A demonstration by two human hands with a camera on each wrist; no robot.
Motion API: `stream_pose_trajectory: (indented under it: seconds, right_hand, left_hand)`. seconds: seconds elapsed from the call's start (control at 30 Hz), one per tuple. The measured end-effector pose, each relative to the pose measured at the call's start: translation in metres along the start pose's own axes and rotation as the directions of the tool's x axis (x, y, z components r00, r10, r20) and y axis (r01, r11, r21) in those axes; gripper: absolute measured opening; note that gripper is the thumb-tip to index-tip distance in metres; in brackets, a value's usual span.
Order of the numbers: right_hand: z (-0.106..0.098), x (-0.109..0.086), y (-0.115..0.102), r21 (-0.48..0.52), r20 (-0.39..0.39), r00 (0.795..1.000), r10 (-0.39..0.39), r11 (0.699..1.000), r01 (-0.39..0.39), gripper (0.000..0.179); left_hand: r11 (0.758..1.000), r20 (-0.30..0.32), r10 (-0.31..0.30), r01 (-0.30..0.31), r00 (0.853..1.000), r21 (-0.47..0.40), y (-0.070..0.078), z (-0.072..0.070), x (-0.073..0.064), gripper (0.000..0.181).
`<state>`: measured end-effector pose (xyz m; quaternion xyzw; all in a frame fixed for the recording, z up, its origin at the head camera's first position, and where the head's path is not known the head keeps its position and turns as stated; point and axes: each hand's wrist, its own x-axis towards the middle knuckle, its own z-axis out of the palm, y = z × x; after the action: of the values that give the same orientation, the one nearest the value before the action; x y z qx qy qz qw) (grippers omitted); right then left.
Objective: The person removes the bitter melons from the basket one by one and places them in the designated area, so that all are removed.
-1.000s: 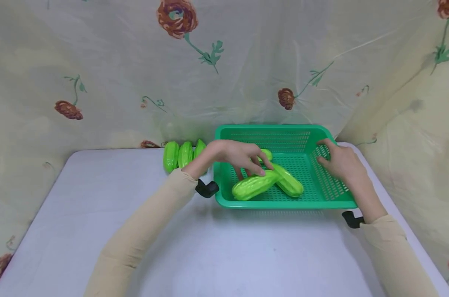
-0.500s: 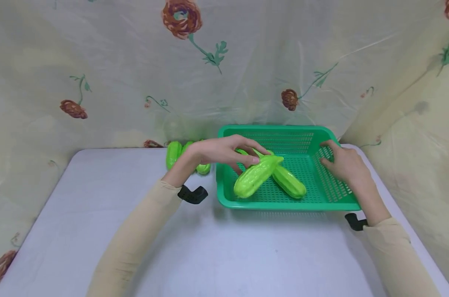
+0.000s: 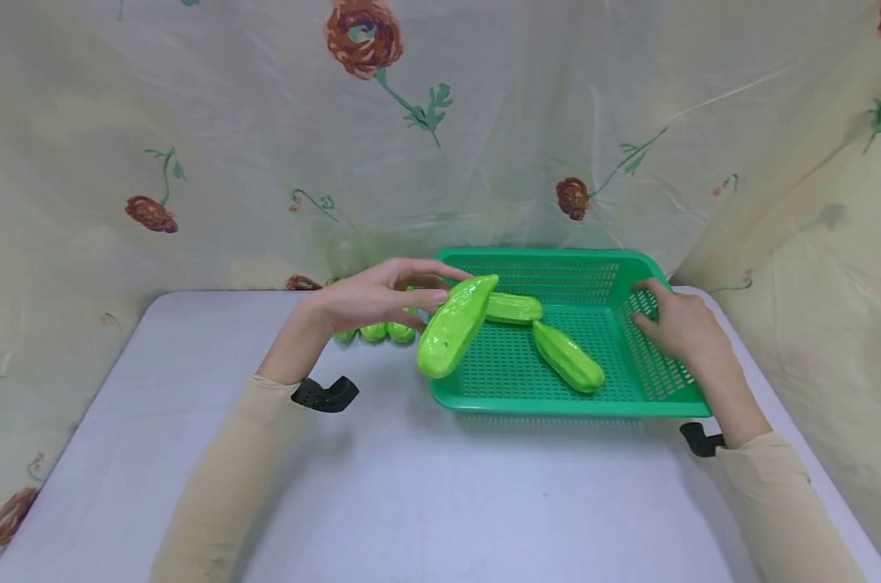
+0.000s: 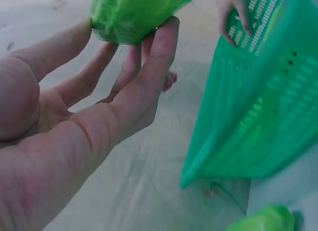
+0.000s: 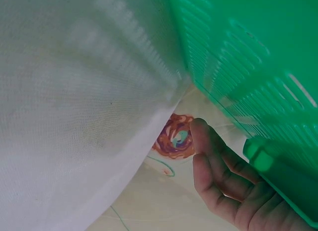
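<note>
My left hand [image 3: 368, 295] pinches a bright green, bumpy bitter gourd [image 3: 451, 332] between thumb and fingertips, holding it tilted in the air over the basket's left rim. The left wrist view shows the same gourd [image 4: 141, 15] at the fingertips. The green plastic basket [image 3: 557, 407] has two more bitter gourds inside: one gourd [image 3: 515, 308] near the back left, another gourd [image 3: 570, 358] lying aslant in the middle. My right hand [image 3: 677, 324] grips the basket's right rim; the right wrist view shows fingers [image 5: 221, 174] against its outside.
Several bitter gourds [image 3: 373, 332] lie in a row on the white table [image 3: 484, 502], left of the basket and partly hidden behind my left hand. A flower-patterned curtain [image 3: 499, 162] hangs behind the table and along its right side.
My left hand has lifted the bitter gourd from the basket and carried it leftward, its tip turning upward. The back gourd is now uncovered. My right hand stays at the rim.
</note>
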<state>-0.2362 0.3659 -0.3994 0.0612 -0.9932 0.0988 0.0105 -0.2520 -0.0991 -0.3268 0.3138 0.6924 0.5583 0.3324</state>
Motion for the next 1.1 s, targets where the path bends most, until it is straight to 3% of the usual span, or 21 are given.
stream_pose_trajectory:
  seconds: [0.3, 0.57, 0.67, 0.9, 1.1]
  right_hand:
    - [0.0, 0.001, 0.0, -0.003, 0.003, 1.0, 0.001, 1.0, -0.001, 0.051]
    - [0.0, -0.002, 0.006, -0.002, -0.013, 1.0, 0.003, 1.0, -0.003, 0.051]
    - [0.0, -0.004, 0.008, -0.011, -0.019, 1.0, 0.0, 1.0, 0.0, 0.051]
    - [0.004, -0.001, 0.007, -0.014, -0.016, 1.0, -0.013, 1.0, 0.013, 0.051]
    - [0.004, 0.001, 0.003, -0.015, -0.024, 1.0, -0.018, 1.0, 0.018, 0.05]
  left_hand:
    - [0.996, -0.146, -0.054, 0.042, 0.988, -0.084, -0.026, -0.024, -0.037, 0.046]
    - [0.983, -0.3, -0.106, 0.056, 0.948, -0.172, -0.05, -0.042, -0.062, 0.047]
    - [0.971, -0.363, -0.144, 0.06, 0.921, -0.232, -0.058, -0.046, -0.068, 0.051]
    - [0.913, -0.521, -0.23, -0.003, 0.822, -0.408, -0.071, -0.058, -0.085, 0.061]
    - [0.911, -0.565, -0.253, -0.003, 0.785, -0.413, -0.08, -0.067, -0.1, 0.065]
